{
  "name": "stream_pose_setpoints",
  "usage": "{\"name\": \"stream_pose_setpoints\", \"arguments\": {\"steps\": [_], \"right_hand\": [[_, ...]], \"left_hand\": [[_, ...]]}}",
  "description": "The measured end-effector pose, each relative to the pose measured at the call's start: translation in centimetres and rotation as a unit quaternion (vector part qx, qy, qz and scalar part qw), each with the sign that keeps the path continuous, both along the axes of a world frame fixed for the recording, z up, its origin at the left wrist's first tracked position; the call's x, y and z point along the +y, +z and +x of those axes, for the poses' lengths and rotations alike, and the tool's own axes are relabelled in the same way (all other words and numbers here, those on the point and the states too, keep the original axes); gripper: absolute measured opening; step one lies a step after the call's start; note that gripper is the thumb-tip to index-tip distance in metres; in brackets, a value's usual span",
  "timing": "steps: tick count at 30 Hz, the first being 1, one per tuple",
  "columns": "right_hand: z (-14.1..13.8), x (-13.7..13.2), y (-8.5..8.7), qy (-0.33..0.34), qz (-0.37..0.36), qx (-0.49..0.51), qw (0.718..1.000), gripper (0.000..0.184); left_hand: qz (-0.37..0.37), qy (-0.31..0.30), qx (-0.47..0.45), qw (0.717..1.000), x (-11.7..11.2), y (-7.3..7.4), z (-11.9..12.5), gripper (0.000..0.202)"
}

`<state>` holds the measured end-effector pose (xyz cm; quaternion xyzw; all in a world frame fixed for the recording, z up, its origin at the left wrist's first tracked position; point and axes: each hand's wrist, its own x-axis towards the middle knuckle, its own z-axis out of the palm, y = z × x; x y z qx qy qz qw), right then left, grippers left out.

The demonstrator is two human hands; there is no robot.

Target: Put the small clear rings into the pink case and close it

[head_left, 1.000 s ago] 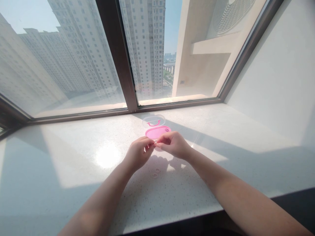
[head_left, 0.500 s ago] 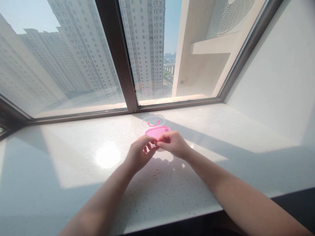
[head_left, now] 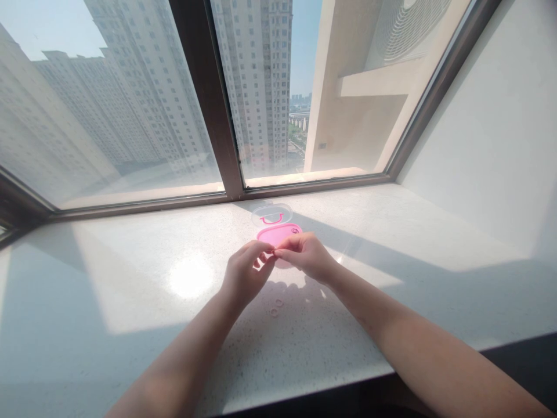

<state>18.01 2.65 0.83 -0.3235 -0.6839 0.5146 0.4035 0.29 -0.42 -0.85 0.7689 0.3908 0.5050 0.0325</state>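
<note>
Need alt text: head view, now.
Left hand and right hand meet in a pinch, partly hiding a pink case; anything held there is too small to identify. Beyond lies a clear lid; nearer, two pale rings rest on the white sill.

white speckled sill (head_left: 243,371), partly sunlit; on it open pink case (head_left: 275,234), two small pale rings (head_left: 277,307).
</note>
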Motion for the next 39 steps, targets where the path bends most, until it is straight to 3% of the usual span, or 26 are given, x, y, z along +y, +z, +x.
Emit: {"name": "stream_pose_setpoints", "arguments": {"steps": [8, 15, 19, 25, 31, 39], "right_hand": [[0.1, -0.4, 0.8, 0.017, -0.004, 0.008, 1.000, 0.018], [0.7, 0.0, 1.1, -0.010, -0.018, 0.035, 0.999, 0.019], [1.1, 0.2, 1.1, -0.045, -0.026, 0.055, 0.997, 0.021], [1.6, 0.6, 1.6, -0.093, -0.028, 0.083, 0.992, 0.023], [2.6, 1.6, 1.9, -0.140, -0.050, 0.153, 0.977, 0.021], [2.7, 2.6, 1.3, -0.166, -0.068, 0.147, 0.973, 0.020]], "left_hand": [[-0.020, -0.046, -0.008, 0.999, 0.1, 0.7, -0.1, 0.010], [-0.006, 0.037, 0.008, 0.999, 0.1, 1.3, -0.8, 0.008], [-0.043, 0.101, 0.004, 0.994, 0.7, 1.4, -1.5, 0.007], [-0.065, 0.103, 0.020, 0.992, 1.3, 1.2, -1.6, 0.007], [-0.082, 0.128, -0.021, 0.988, 1.6, 1.4, -1.4, 0.006], [-0.104, 0.116, 0.002, 0.988, 2.3, 3.3, -2.1, 0.010]]}}
